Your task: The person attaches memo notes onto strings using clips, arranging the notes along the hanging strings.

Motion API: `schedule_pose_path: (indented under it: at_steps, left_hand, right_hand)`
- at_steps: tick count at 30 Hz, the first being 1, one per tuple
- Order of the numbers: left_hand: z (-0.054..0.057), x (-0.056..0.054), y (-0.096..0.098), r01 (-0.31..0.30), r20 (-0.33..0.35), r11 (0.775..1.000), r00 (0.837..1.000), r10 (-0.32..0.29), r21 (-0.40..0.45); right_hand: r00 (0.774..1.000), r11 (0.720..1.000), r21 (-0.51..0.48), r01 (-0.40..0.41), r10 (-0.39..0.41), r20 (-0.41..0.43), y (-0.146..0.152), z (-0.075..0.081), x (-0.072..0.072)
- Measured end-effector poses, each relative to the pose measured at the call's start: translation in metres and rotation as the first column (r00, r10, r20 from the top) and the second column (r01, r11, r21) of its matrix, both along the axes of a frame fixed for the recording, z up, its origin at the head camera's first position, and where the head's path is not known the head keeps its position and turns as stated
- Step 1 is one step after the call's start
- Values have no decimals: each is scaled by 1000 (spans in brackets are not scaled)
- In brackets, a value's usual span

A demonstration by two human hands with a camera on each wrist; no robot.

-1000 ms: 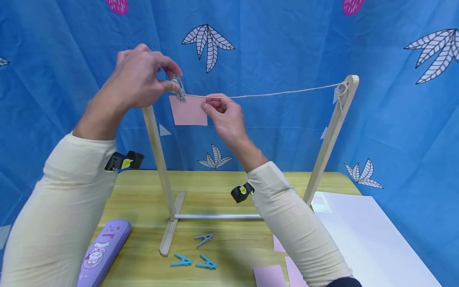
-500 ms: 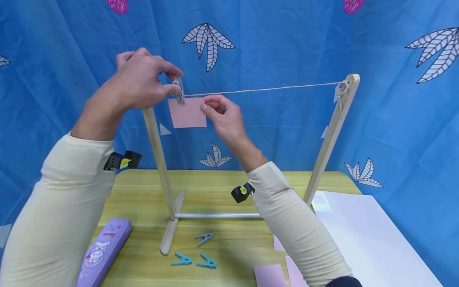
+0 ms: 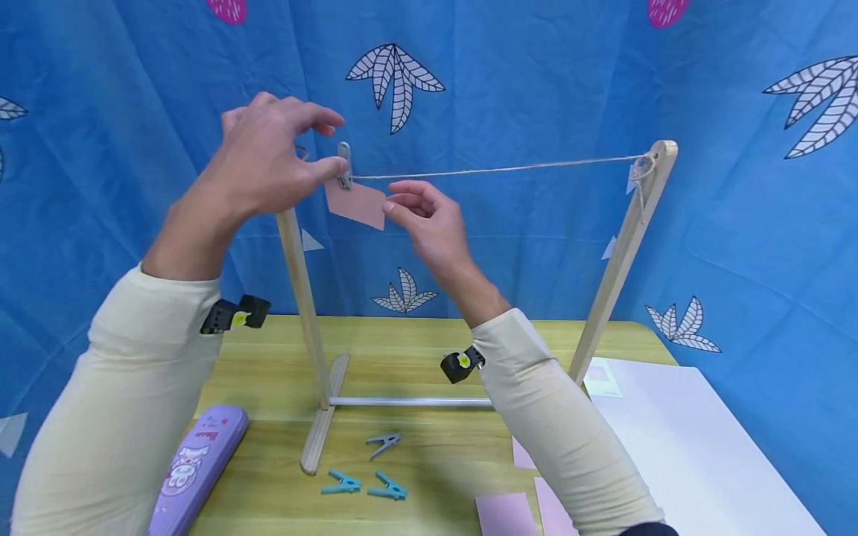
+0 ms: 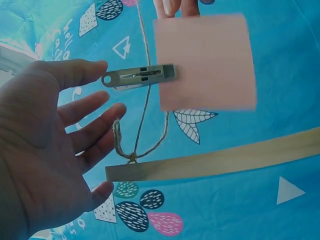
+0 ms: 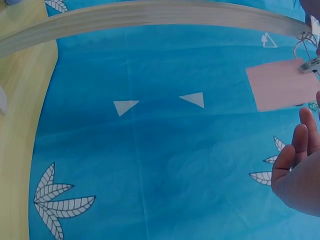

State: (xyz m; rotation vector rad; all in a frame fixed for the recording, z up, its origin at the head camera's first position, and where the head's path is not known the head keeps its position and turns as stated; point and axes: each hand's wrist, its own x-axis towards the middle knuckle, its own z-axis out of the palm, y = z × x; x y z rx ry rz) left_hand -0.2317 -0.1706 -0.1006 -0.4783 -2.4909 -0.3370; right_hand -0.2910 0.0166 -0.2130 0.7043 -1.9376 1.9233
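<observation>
Near the left post, a grey clothespin [image 3: 345, 165] clamps a pink card [image 3: 355, 202] at the string [image 3: 496, 170]. My left hand [image 3: 271, 152] is beside it, fingers spread; in the left wrist view the thumb tip touches or nearly touches the tail of the clothespin [image 4: 140, 76]. The card tilts, its right side lower, and looks slightly blurred in the left wrist view. My right hand [image 3: 432, 223] is at the card's right edge, with thumb and forefinger apart; whether the thumb touches the card is unclear. The right wrist view cuts off that hand's thumb.
A wooden post [image 3: 623, 253] stands at the right, tied to the string. On the table lie two blue clothespins [image 3: 387, 486], one grey-blue clothespin [image 3: 384, 444], several pink cards [image 3: 506, 514] and a purple case [image 3: 201, 469]. A white sheet [image 3: 704, 439] is at the right.
My left forefinger and thumb have spread away from their pinch on the clothespin, which stays on the string. The card has turned and tilted. My right thumb and forefinger have parted at its edge.
</observation>
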Motion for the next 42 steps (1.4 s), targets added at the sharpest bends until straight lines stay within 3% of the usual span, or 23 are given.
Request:
schedule_pose_path:
  at_steps: [11,20,29,42]
  left_hand:
    - [-20,26,-1,36,-123,987,992,-17,154]
    - [-60,44,-5,117,-174,976,981,-85,184]
    - [-112,44,-13,128,-126,958,987,-98,255]
    - [-165,42,-17,114,8,952,993,-121,284]
  right_hand:
    - [999,998,53,46,-47,14,20,-13,4]
    - [998,956,286,67,-67,-10,49,-30,17]
    - [999,921,389,30,-38,14,70,-52,31]
    - [999,907,420,31,-44,21,97,-81,53]
